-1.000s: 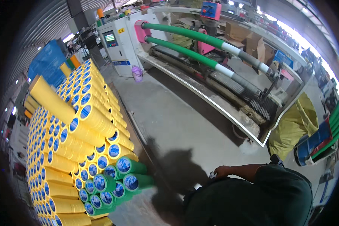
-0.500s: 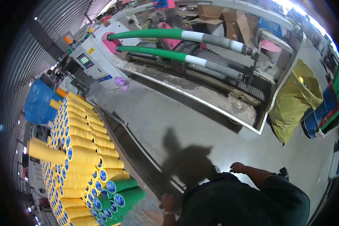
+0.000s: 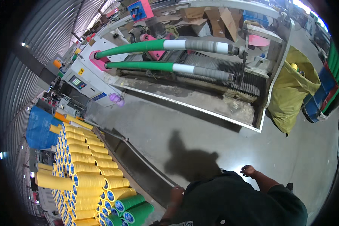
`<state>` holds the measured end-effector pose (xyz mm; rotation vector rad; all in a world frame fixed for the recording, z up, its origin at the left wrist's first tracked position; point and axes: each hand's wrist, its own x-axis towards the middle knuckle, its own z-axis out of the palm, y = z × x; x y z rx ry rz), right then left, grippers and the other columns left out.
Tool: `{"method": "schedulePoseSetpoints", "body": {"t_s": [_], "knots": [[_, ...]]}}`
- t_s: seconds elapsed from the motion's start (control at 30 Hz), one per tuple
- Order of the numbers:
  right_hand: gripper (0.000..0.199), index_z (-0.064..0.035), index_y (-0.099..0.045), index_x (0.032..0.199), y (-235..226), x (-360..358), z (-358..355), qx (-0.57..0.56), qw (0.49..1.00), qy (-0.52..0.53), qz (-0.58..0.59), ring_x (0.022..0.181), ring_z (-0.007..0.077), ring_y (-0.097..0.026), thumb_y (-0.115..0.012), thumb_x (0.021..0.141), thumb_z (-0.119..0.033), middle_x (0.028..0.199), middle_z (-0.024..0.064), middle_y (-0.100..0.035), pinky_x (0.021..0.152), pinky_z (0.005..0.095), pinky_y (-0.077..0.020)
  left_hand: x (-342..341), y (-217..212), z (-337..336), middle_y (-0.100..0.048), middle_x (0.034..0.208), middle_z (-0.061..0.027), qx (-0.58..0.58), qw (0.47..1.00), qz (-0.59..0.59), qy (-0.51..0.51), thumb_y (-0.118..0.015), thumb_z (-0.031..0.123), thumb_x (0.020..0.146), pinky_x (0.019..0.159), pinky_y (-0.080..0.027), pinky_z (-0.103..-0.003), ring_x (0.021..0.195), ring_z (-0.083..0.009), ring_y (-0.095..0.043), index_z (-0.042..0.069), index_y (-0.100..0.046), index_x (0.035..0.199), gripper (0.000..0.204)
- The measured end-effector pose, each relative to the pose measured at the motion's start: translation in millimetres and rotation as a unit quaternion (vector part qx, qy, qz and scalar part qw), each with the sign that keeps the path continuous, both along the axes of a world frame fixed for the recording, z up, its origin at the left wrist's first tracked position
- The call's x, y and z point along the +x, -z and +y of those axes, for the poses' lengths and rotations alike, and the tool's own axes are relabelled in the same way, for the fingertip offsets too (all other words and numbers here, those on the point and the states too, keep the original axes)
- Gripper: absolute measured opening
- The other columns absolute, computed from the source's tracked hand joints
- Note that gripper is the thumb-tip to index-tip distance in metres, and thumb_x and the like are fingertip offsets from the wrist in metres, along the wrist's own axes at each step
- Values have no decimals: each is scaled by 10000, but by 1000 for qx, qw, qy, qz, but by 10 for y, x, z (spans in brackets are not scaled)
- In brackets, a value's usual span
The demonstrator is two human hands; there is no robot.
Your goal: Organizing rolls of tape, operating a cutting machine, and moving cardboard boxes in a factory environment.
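Note:
My left hand [image 3: 176,196] hangs at my side with its fingers curled and nothing in it, nearest to the green rolls [image 3: 133,205] at the low end of a big stack of yellow rolls [image 3: 83,169]. My right hand [image 3: 248,171] is out over the grey concrete floor [image 3: 214,132], fingers slightly apart and empty. My dark shirt [image 3: 237,203] fills the lower edge. Ahead stands a long machine [image 3: 199,86] with two green shafts [image 3: 147,66], each carrying white and grey sleeves.
A yellow sack [image 3: 290,90] hangs at the machine's right end, with blue bins [image 3: 327,86] beyond it. There are cardboard boxes [image 3: 211,15] behind the machine, a control panel [image 3: 77,81] and a purple jug [image 3: 116,98] at its left end, and a blue bag [image 3: 39,128] behind the rolls.
The view has swung from the roll stack toward the machine, which now sits larger and more central. Both my hands have come into view at my sides.

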<state>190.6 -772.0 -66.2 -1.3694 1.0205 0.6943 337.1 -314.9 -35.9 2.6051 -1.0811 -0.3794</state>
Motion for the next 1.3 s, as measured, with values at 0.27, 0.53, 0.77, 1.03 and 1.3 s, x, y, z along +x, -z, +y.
{"method": "schedulePoseSetpoints", "body": {"t_s": [0.27, 0.53, 0.77, 1.03, 1.3], "knots": [[369, 6, -542, 1010, 432, 63, -9, -81, 961, -183, -191, 744, 191, -623, -646, 711, -184, 865, 124, -615, 613, 297, -516, 599, -268, -185, -609, 805, -121, -149, 880, 254, -374, -576, 188, 730, 679, -469, -319, 748, -223, -587, 35, -557, 979, 293], [389, 28, -545, 999, -21, 206, -8, -28, 997, 6, -67, 723, 174, -624, -656, 702, -198, 842, 125, -621, 569, 275, -498, 287, 54, -102, -598, 675, -132, -147, 941, 210, -223, -594, 234, 738, 544, -475, -278, 558, -166, -584, -68, -529, 984, 395], [316, -102, -594, 1005, 466, -264, -136, -37, 969, -197, -145, 756, 126, -619, -601, 694, -42, 1055, 66, -542, 661, 246, -518, -143, 101, -77, -605, 811, -135, -69, 896, 299, -319, -558, 256, 740, 734, -428, -354, 814, -244, -578, 19, -609, 872, 277], [337, -72, -562, 1000, 671, -563, -179, -35, 987, -135, -81, 725, 168, -613, -662, 682, -117, 934, 77, -586, 628, 274, -498, -498, 257, 5, -614, 856, -142, -102, 877, 269, -385, -582, 298, 723, 715, -445, -354, 815, -275, -587, 34, -602, 917, 328], [305, -90, -582, 993, 103, -64, 37, -6, 997, -76, 21, 767, 148, -610, -645, 695, -105, 948, 54, -595, 674, 271, -502, -499, -168, -110, -620, 808, -135, -198, 790, 366, -451, -613, 242, 718, 674, -454, -286, 763, -175, -596, -38, -563, 967, 378]]}}
